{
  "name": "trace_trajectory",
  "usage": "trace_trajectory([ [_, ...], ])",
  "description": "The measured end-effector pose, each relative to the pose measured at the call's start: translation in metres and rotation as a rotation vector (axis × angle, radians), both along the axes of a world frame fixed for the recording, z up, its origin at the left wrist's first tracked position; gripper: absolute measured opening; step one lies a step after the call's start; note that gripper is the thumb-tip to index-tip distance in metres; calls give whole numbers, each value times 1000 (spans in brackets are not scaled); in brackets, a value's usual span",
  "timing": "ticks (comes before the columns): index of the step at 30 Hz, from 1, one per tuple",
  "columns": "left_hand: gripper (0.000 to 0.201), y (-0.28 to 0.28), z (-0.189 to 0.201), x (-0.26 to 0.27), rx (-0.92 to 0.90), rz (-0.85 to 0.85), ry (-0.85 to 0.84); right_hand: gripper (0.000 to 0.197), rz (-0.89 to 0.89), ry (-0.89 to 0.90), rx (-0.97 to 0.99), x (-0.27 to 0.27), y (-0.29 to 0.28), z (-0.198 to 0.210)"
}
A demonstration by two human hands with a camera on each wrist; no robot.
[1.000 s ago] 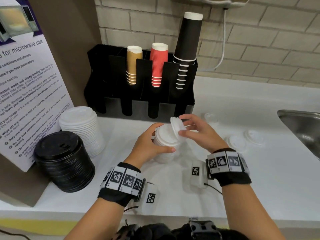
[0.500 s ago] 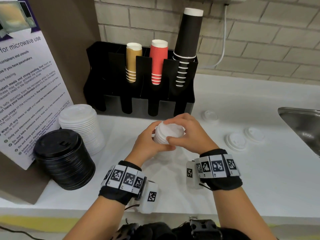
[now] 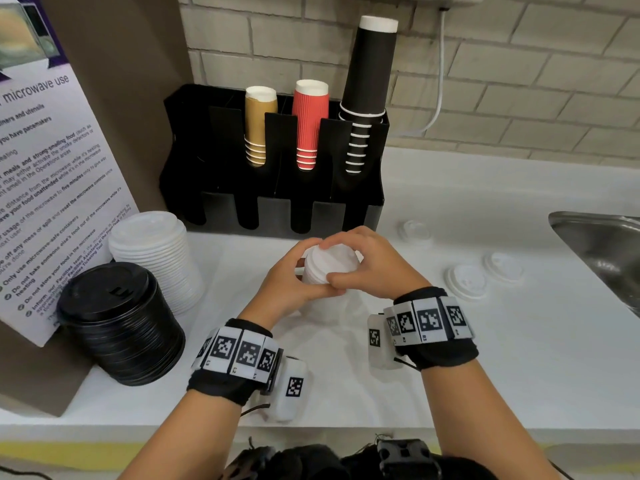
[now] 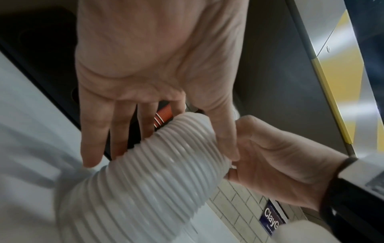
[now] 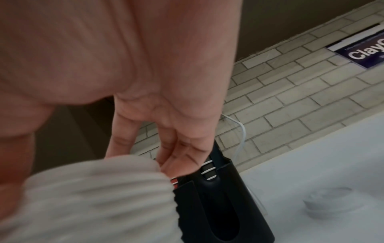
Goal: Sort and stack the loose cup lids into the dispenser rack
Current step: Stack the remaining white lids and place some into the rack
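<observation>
Head view: a small stack of white lids point(image 3: 327, 266) is held above the counter point(image 3: 519, 358), centre of the scene, just near of the black dispenser rack point(image 3: 273, 206). The left hand point(image 3: 289, 284) is curled round the stack's left side; the right hand point(image 3: 369, 263) is curled over its top and right side, thumb pinching the near edge. In the left wrist view the stack point(image 4: 145, 189) is shown as many nested rims, with straight fingers point(image 4: 116, 128) laid along it and the thumb pressed to its top rim.

Three loose white lids are left on the counter to the right: one far point(image 3: 415, 232), two nearer point(image 3: 465, 280) point(image 3: 504, 266), beside the sink point(image 3: 602, 244). A taller white lid stack point(image 3: 159, 251) and a black lid stack point(image 3: 121, 323) stand at the left. Gold point(image 3: 259, 124), red point(image 3: 309, 123) and black cups point(image 3: 369, 91) are held in the rack's far slots.

Risk, as judged: a top lid seated askew could tilt the nested column, and a loosened grip could let it fan apart; sizes may be mixed if rims are not checked.
</observation>
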State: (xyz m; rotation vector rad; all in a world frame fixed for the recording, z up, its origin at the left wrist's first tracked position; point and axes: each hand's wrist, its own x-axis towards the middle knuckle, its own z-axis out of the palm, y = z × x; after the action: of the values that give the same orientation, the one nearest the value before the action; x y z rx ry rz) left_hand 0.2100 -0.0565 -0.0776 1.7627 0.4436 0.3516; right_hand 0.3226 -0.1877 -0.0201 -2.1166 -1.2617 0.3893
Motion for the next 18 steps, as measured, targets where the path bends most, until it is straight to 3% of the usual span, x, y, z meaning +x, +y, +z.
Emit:
trace_trajectory([
  [2, 74, 1, 1, 1, 7, -15, 6, 47, -27, 72, 73, 9, -7, -2],
  [5, 72, 3, 3, 4, 20, -39, 16, 48, -318, 122, 71, 42, -28, -10],
  [8, 71, 6, 5, 7, 40, -65, 23, 62, -656, 13, -364, 80, -55, -23],
  [10, 72, 8, 6, 9, 54, -80, 20, 64, -772, -44, -562, 97, -67, -31],
  [14, 71, 10, 9, 13, 89, -96, 12, 59, -767, 18, -681, 120, -79, -37],
  [18, 70, 11, 9, 16, 97, -109, 3, 49, -715, -17, -650, 127, -89, -37],
])
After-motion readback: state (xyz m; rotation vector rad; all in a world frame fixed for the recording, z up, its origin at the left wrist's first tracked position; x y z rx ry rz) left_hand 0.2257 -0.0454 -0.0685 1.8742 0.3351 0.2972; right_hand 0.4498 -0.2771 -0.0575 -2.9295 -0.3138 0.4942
